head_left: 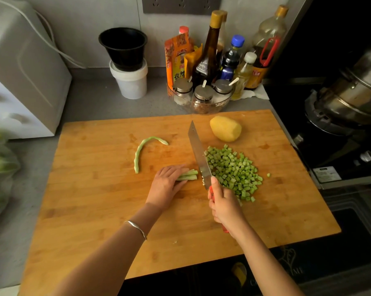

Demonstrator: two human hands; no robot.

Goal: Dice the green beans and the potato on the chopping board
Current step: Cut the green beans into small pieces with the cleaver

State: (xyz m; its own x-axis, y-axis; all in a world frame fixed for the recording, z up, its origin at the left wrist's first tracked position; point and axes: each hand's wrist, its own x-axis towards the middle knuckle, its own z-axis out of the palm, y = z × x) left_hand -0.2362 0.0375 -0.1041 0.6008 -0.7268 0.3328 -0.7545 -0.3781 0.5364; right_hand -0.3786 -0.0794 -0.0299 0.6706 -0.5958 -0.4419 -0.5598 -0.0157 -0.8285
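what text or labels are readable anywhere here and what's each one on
"孜然", likely, partly hidden: on the orange packet.
Dark bottle label: blurred, unreadable.
Oil bottle yellow label: blurred, unreadable.
White sticker by the stove: too small to read.
Knife blade marks: too small to read.
Pale lettering on the dark front surface: too faint to read.

One chopping board, one knife, one potato at one o'clock, one whole green bean at ten o'clock and one cut bundle — roughly three stubs. One heap of diced pieces at three o'clock is past counting. At twelve o'clock: three shaker jars, about six bottles, two tubs.
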